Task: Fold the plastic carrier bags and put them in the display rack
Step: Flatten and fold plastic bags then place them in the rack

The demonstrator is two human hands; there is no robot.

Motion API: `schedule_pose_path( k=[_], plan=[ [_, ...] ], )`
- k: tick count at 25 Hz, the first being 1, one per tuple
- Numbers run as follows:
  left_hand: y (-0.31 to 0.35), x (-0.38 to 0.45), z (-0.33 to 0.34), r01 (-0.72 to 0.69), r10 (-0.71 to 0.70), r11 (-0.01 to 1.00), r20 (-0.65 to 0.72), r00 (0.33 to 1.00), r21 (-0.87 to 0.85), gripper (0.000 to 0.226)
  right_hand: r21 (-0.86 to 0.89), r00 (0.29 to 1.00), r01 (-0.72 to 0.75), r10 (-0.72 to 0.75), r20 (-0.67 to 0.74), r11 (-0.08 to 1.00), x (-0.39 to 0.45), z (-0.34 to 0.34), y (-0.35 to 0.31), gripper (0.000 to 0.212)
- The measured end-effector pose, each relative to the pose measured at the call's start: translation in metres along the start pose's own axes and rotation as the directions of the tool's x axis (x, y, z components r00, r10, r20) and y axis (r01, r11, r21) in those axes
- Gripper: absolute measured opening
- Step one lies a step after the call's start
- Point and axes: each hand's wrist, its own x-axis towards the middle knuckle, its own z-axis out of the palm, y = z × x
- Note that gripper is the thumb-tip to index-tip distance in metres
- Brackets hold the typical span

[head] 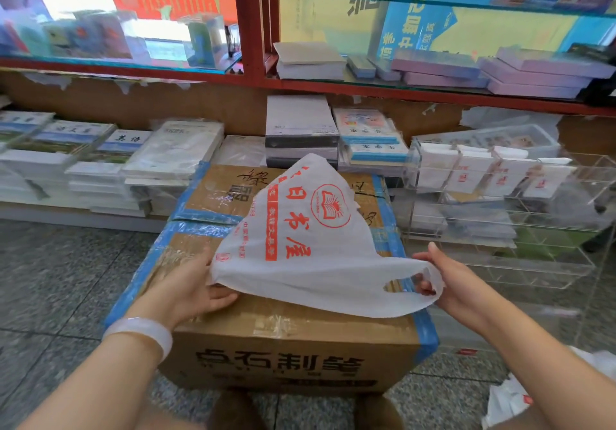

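Cardboard box (293,339) sits closest, carrying the white carrier bag (300,249) stretched crosswise over its top. Beyond the box's right side stands the clear display rack (500,196). Left hand (190,289) pinches the bag's bottom edge; right hand (446,283) grips its handle, nearer the rack.

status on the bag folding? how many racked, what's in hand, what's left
Done: four folded bags stand in the top row of the clear acrylic rack. In hand: one white carrier bag with red print, unfolded, held over the cardboard box; left hand grips one edge, right hand the handle end. Left: fold and rack this bag, plus loose bags on the floor, count unclear. Lower rack compartments look empty.
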Motion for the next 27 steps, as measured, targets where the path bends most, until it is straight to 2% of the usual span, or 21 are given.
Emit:
schedule_pose_path(
  k=[2,5,7,8,9,10,11,12,14,15,17,18,19,20,21,22,23,24,27],
  plan=[
    [-0.004,-0.004,-0.004,0.017,-0.025,0.976,0.034,0.999,0.217,0.022,-0.071,1.0,-0.016,0.015,-0.002,0.997,0.001,0.002,0.003,0.039],
    [-0.005,-0.001,-0.02,-0.088,0.099,0.934,-0.013,0.995,0.345,0.012,-0.15,0.999,0.022,-0.017,0.029,0.988,0.0,0.007,0.005,0.02],
    [-0.004,0.002,-0.03,-0.175,0.225,0.893,-0.073,0.972,0.414,0.015,-0.041,0.997,0.046,-0.044,0.056,0.998,-0.003,0.004,-0.001,0.009],
    [-0.005,0.003,-0.032,-0.214,0.278,0.884,-0.1,0.955,0.416,0.015,0.065,0.996,0.052,-0.057,0.073,0.997,-0.004,0.0,-0.005,0.01],
    [-0.006,0.004,-0.033,-0.245,0.318,0.881,-0.125,0.94,0.405,0.014,0.122,0.992,0.068,-0.079,0.094,0.99,-0.004,-0.005,-0.008,0.024],
    [-0.006,0.004,-0.032,-0.268,0.342,0.886,-0.143,0.929,0.378,0.012,0.084,0.988,0.105,-0.114,0.104,0.991,-0.004,-0.01,-0.01,0.041],
    [-0.006,0.004,-0.031,-0.288,0.353,0.897,-0.151,0.923,0.337,0.01,-0.058,0.984,0.153,-0.146,0.106,0.986,-0.006,-0.014,-0.01,0.053],
    [-0.005,0.003,-0.032,-0.3,0.349,0.912,-0.148,0.925,0.28,0.008,-0.267,0.978,0.191,-0.162,0.129,0.945,-0.009,-0.017,-0.01,0.052],
    [-0.006,0.003,-0.037,-0.282,0.313,0.925,-0.091,0.945,0.256,0.01,-0.628,0.975,0.209,-0.107,0.196,0.75,-0.013,-0.017,-0.008,0.02],
    [-0.008,0.003,-0.041,-0.26,0.294,0.909,-0.057,0.954,0.324,0.013,-0.749,0.973,0.209,-0.059,0.223,0.629,-0.01,-0.02,-0.005,0.009],
    [-0.014,0.003,-0.045,-0.227,0.264,0.839,-0.005,0.965,0.495,0.019,-0.919,0.975,0.22,-0.07,0.209,0.327,-0.004,-0.019,0.002,0.023],
    [-0.018,0.002,-0.042,-0.214,0.245,0.812,0.016,0.969,0.543,0.022,-0.959,0.966,0.216,-0.184,0.182,0.184,-0.002,-0.011,0.005,0.034],
    [-0.021,0.001,-0.038,-0.2,0.223,0.802,0.029,0.974,0.562,0.025,-0.967,0.911,0.241,-0.363,0.194,0.088,-0.003,0.002,0.009,0.043],
    [-0.023,0.0,-0.032,-0.189,0.204,0.808,0.037,0.978,0.558,0.026,-0.937,0.789,0.349,-0.547,0.28,0.024,-0.006,0.019,0.015,0.046],
    [-0.026,0.0,-0.027,-0.183,0.195,0.817,0.036,0.98,0.546,0.026,-0.872,0.636,0.479,-0.645,0.423,-0.099,-0.012,0.042,0.022,0.046],
    [-0.028,0.001,-0.022,-0.18,0.191,0.828,0.034,0.981,0.531,0.025,-0.786,0.523,0.56,-0.624,0.58,-0.261,-0.019,0.067,0.032,0.047],
    [-0.029,0.002,-0.018,-0.178,0.191,0.829,0.032,0.981,0.529,0.023,-0.691,0.455,0.607,-0.54,0.708,-0.394,-0.025,0.088,0.046,0.05],
    [-0.031,0.002,-0.016,-0.183,0.196,0.825,0.033,0.98,0.535,0.02,-0.636,0.442,0.643,-0.471,0.763,-0.427,-0.028,0.105,0.059,0.052],
    [-0.033,0.004,-0.013,-0.199,0.213,0.81,0.04,0.976,0.552,0.015,-0.694,0.548,0.64,-0.437,0.713,-0.33,-0.024,0.121,0.081,0.045]
  ],
)
